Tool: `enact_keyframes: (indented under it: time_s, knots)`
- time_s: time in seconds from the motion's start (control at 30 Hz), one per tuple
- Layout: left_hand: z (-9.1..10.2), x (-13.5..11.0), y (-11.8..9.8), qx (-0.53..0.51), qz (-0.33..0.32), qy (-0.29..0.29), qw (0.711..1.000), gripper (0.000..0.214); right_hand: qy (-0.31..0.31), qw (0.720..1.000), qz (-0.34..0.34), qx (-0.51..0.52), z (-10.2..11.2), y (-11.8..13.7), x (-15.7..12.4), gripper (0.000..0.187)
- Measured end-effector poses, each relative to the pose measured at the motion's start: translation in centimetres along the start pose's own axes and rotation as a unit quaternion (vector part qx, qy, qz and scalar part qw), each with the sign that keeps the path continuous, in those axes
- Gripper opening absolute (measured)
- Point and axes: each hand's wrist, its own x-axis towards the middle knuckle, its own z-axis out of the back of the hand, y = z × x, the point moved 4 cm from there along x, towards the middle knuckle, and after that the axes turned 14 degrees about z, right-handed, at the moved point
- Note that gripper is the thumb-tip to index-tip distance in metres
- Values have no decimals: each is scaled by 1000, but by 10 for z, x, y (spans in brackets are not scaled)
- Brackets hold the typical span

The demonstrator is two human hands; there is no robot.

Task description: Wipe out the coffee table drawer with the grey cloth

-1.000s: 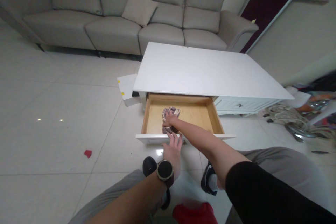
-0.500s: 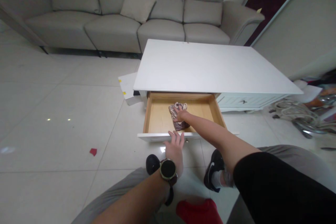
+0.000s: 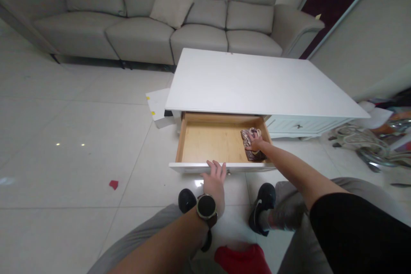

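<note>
Our right hand (image 3: 256, 142) is palm-down on the patterned cloth (image 3: 253, 156), fingers partly spread; can't tell if it's pinching fabric or only pressing. Cloth sits under and around that hand, on the floor of the open drawer (image 3: 208, 139), right up near the drawer's right wall. Change over the last second: hand and cloth slid together from left of middle to this end, so we judge there's little travel left that way. Our left hand (image 3: 214, 182) hasn't shifted: half open, fingertips at the top edge of the drawer front (image 3: 189, 168), not wrapped round anything we can see, knob (image 3: 228, 172) just right of it. Ahead of both hands: white worktop (image 3: 263, 81), then sofa (image 3: 199, 38). Hard to make out: cloth under the palm, the drawer's near right corner behind our forearm, the back of the drawer under the worktop. Red item (image 3: 242, 260) below the left hand is cut off; cable heap (image 3: 356, 137) far right is blurry.
</note>
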Motion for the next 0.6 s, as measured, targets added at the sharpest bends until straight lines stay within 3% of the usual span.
enact_keyframes:
  time_s: [0.6]
  knots:
    - [-2, 2, 2, -31, -4, 7, 999, 80, 26, 999, -18, 11, -19, 13, -26, 120]
